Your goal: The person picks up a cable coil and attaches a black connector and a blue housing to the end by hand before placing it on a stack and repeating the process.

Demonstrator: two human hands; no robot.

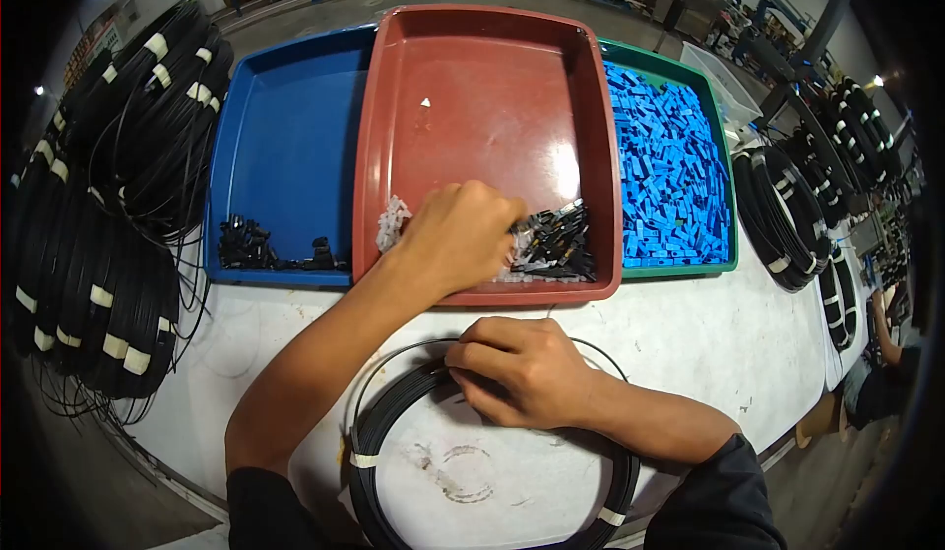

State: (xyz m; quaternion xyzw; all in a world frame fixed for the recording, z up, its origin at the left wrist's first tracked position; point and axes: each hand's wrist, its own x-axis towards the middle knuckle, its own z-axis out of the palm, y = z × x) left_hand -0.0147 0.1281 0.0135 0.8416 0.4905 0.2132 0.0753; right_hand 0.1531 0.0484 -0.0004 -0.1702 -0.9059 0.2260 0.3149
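Nearest you, at 6 o'clock, the black cable coil point(394, 422) lies flat on the white table point(709, 343), taped at intervals. Your right hand point(517, 368) rests on its upper arc, knuckles up, fingers curled together and apparently pinching the cable at the coil's 12 o'clock; the fingertips are hidden, so the exact grip cannot be told.

Beyond it, your left hand point(463, 235) crosses forward into the red tray point(482, 78), palm down, fingers bunched over the small white parts point(392, 223) and black parts point(556, 245) heaped at the tray's near edge. Whether it has a piece pinched cannot be told.

Judgement: the step in hand is picking a fitting while the cable end is held ready. The next move calls for one part only, carried back to the held end without loosening the coil.

Further out: blue tray point(285, 147) at 11 o'clock, green tray point(679, 166) of blue pieces at 1 o'clock, coil stacks point(108, 215) at 9 o'clock
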